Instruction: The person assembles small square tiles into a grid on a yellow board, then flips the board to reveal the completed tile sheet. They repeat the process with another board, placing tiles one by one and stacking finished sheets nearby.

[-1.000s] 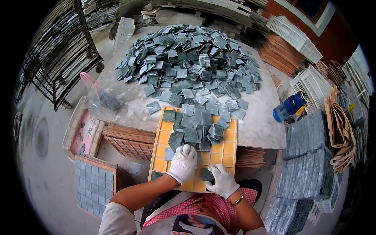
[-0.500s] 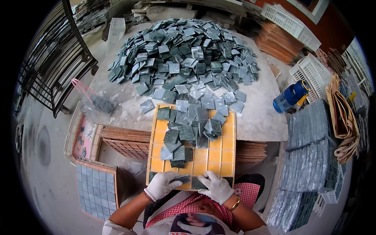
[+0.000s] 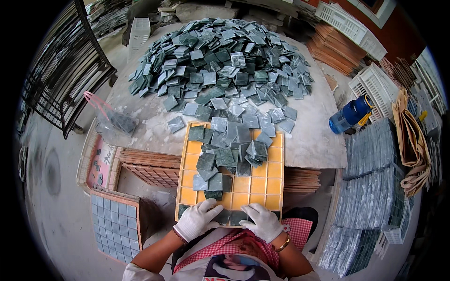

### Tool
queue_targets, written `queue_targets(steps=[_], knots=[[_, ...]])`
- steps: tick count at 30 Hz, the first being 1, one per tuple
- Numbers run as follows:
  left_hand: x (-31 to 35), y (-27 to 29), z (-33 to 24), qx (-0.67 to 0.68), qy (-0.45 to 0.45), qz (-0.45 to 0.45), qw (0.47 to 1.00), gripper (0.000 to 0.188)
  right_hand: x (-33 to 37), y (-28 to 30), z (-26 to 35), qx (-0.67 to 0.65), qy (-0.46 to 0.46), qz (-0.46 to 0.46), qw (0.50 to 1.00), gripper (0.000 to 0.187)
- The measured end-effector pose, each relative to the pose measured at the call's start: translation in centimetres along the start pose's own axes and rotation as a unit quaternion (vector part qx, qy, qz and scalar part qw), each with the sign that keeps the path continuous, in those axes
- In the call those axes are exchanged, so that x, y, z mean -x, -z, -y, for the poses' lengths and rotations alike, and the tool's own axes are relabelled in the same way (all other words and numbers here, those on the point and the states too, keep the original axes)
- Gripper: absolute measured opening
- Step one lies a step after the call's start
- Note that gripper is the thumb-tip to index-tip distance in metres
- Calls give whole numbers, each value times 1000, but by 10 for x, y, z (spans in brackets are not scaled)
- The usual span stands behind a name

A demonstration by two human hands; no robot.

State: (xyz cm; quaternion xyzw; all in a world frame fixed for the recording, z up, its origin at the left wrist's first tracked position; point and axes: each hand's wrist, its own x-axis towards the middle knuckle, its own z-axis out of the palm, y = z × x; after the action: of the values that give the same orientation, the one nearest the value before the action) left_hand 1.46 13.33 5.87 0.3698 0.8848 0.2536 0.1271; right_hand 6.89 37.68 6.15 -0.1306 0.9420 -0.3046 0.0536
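In front of me lies a yellow tray [image 3: 254, 186] divided into square cells by pale ribs. Dark green-grey stone tiles [image 3: 236, 217] fill cells along its near edge. My left hand [image 3: 197, 219], in a white glove, rests on that near row with thumb and forefinger apart, touching the tiles. Gloved too, my right hand [image 3: 263, 223] lies over the row further right, its thumb and forefinger spread at a tile. Neither hand has a tile lifted. A loose heap of tiles [image 3: 224, 157] covers the tray's far middle.
A big tile pile [image 3: 220, 61] spreads over the pale table [image 3: 314, 136]. On the table stand a blue bottle [image 3: 350, 114] and a plastic bag [image 3: 119, 121]. Tile-filled trays [image 3: 115, 222] sit at lower left, wrapped tile stacks [image 3: 363, 201] at right. White crates [image 3: 372, 84] stand beyond.
The tile that was tilted in my left fingers now lies flat in the near row. My left hand has shifted slightly up over the row; my right hand has hardly moved.
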Motion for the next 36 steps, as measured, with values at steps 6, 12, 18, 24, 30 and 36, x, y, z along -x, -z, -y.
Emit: queue_targets(steps=[6, 12, 18, 24, 30, 36], knots=[[6, -8, -13, -67, 30, -7, 997, 49, -3, 5, 1, 2, 15, 7, 1000, 41], [7, -14, -6, -3, 18, -57, 998, 48, -13, 0, -1, 7, 29, -1, 1000, 40], [10, -26, -18, -25, 38, -116, 992, 48, -44, -4, 8, 8, 53, -59, 997, 39], [1, -14, -3, 8, 35, -96, 995, 54, -83, -3, 16, 65, -74, 25, 995, 52], [-34, 19, 1, -47, -10, -153, 987, 50, -97, 6, 23, 100, -86, 43, 990, 58], [-67, 33, 25, -77, 51, -27, 995, 57, -57, 30, 8, 100, -147, 45, 983, 54]])
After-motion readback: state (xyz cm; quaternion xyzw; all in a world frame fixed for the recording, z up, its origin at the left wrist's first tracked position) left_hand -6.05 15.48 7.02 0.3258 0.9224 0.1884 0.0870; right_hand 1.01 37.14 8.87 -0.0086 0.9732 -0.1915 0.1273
